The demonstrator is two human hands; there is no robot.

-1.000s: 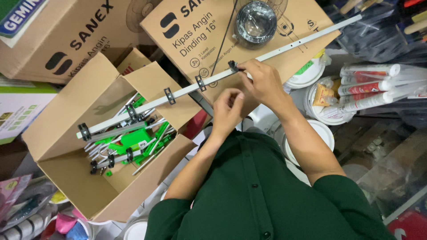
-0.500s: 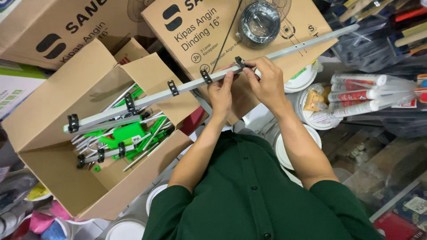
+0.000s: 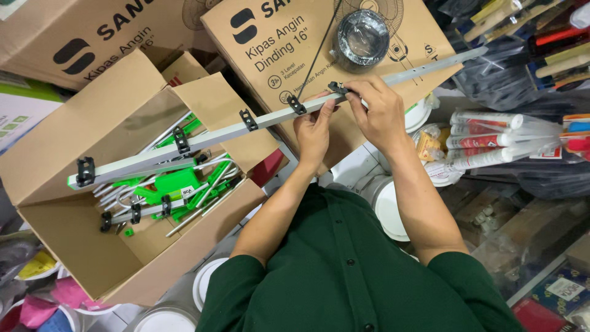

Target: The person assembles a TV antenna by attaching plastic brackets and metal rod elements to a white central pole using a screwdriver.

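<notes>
Both hands on long grey metal bar (image 3: 246,126), over open cardboard box (image 3: 74,246).
Left hand (image 3: 313,132) grips underneath; right hand (image 3: 378,114) pinches black clip (image 3: 336,88). Bar likely light, stiff; hold mid-length.

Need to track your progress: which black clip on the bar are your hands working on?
The clip pinched between the left hand and right hand; the other four sit untouched along the bar toward the open box.

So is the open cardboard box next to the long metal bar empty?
No, the open cardboard box holds green plastic parts and thin metal rods, lying under the long metal bar.
</notes>
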